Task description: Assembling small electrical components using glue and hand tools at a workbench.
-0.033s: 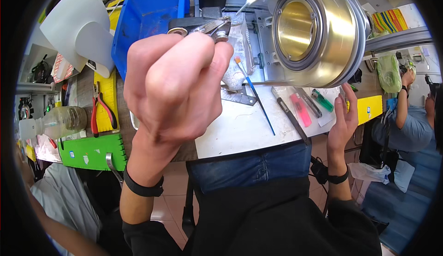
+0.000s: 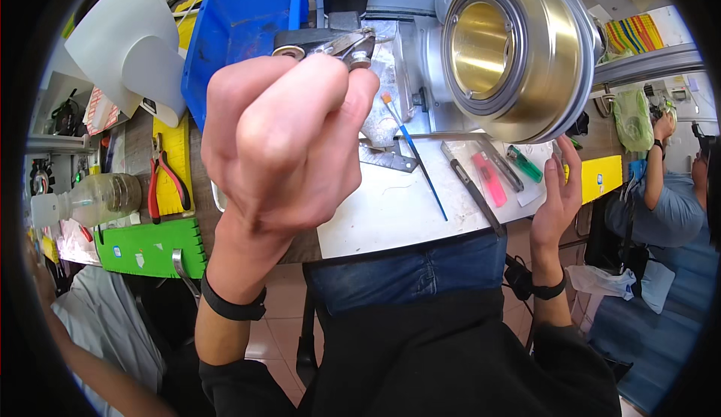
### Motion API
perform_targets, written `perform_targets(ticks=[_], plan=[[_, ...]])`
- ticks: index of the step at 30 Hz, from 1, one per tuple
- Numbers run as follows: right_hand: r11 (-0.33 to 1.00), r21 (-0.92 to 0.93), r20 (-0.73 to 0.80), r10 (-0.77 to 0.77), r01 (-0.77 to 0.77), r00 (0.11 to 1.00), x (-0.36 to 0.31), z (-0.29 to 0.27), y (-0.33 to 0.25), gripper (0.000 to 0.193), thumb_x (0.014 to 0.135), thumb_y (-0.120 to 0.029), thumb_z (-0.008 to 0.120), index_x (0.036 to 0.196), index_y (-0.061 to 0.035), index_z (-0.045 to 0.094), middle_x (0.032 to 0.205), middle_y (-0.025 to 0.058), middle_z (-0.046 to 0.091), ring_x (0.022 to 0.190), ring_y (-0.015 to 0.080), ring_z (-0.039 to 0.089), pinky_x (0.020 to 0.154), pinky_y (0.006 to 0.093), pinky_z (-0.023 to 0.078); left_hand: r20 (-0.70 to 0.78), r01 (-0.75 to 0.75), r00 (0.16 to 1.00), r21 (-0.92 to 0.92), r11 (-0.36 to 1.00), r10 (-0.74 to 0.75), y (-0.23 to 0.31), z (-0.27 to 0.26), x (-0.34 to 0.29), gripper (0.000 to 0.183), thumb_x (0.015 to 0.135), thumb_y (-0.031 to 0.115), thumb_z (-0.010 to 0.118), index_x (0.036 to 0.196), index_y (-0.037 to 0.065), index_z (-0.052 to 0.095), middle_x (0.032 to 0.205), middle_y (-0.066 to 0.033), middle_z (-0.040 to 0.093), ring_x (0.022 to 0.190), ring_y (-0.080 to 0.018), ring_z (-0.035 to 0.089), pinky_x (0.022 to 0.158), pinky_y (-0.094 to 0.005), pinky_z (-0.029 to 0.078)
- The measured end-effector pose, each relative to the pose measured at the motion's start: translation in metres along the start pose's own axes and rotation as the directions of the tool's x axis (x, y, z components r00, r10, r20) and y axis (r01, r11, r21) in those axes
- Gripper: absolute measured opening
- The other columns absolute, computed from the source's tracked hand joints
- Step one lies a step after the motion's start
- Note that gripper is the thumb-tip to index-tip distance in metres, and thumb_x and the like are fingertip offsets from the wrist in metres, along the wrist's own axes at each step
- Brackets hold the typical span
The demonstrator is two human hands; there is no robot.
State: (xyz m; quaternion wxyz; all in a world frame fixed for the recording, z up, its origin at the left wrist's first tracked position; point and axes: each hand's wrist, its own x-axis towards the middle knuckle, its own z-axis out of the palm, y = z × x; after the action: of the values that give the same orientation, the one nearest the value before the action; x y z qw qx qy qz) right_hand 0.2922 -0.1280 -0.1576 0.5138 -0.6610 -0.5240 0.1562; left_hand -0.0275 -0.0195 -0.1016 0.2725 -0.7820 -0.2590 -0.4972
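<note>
The drum (image 2: pixel 552 60) is gleaming brassy gold and grey, while the small metal tool (image 2: pixel 351 43) is glinting silver. The bin (image 2: pixel 251 19) is showing deep blue — the slim brush (image 2: pixel 424 167) is echoing it with a blue handle and orange-brown bristles. Pliers (image 2: pixel 154 188) are flashing red; the toothed strip (image 2: pixel 150 250) is standing out bright green.

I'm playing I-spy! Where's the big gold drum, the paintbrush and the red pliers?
Gold drum (image 2: pixel 542 60), head view: its outer side.
Paintbrush (image 2: pixel 418 158), head view: its blue handle.
Red pliers (image 2: pixel 153 189), head view: one handle.
</note>
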Motion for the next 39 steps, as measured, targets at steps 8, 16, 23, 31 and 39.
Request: perform_targets(ticks=[8,16,23,31,39], plan=[[0.92,-0.261,-0.042,-0.313,0.292,0.949,-0.002,0.014,0.013,0.034,0.095,-0.002,0.052,0.129,0.0009,0.055,0.135,0.016,0.054,0.129,0.0292,0.046,0.111,0.0389,0.03,-0.095,0.066,0.993,-0.025,0.998,-0.068,0.001,-0.005,0.002,0.032,0.054,-0.009,0.074,0.085,0.001,0.073,0.095,-0.005,0.056,0.074,-0.0237,0.056,0.061,-0.0324,0.044],[0.9,-0.305,-0.019,-0.333,0.312,0.943,-0.002,0.014,0.011,0.034,0.094,-0.002,0.053,0.128,0.002,0.056,0.134,0.0163,0.055,0.127,0.0309,0.046,0.11,0.0408,0.031,0.157,0.247,0.96,-0.084,0.965,-0.232,-0.001,-0.02,0.02,0.026,0.067,-0.008,0.077,0.089,0.005,0.073,0.104,-0.0059,0.033,0.077,-0.0158,0.053,0.068,-0.0277,0.045],[0.888,-0.342,-0.023,-0.336,0.309,0.941,-0.003,0.013,0.009,0.033,0.094,-0.003,0.054,0.126,0.0021,0.057,0.132,0.0164,0.056,0.126,0.0323,0.047,0.11,0.042,0.03,0.204,0.408,0.908,-0.227,0.885,-0.366,-0.003,-0.018,0.029,0.015,0.076,-0.009,0.068,0.085,0.002,0.069,0.115,-0.0103,0.038,0.103,-0.029,0.062,0.092,-0.0373,0.046],[0.878,-0.362,-0.011,-0.339,0.312,0.941,-0.003,0.013,0.007,0.032,0.093,-0.003,0.055,0.125,0.0022,0.058,0.13,0.0161,0.057,0.125,0.0331,0.047,0.11,0.0436,0.03,0.453,0.655,0.744,-0.642,0.399,-0.492,-0.022,-0.002,0.022,0.008,0.091,0.001,0.059,0.099,0.002,0.058,0.104,-0.0124,0.062,0.115,-0.034,0.06,0.112,-0.0483,0.033],[0.874,-0.385,-0.008,-0.325,0.297,0.946,-0.003,0.013,0.006,0.031,0.093,-0.003,0.055,0.123,0.002,0.059,0.128,0.0156,0.059,0.125,0.0337,0.047,0.11,0.0445,0.03,0.481,0.681,0.692,-0.682,0.266,-0.538,-0.024,0.001,0.018,0.006,0.089,-0.006,0.057,0.091,0.0,0.058,0.089,-0.0073,0.061,0.095,-0.0196,0.064,0.106,-0.0481,0.045]])
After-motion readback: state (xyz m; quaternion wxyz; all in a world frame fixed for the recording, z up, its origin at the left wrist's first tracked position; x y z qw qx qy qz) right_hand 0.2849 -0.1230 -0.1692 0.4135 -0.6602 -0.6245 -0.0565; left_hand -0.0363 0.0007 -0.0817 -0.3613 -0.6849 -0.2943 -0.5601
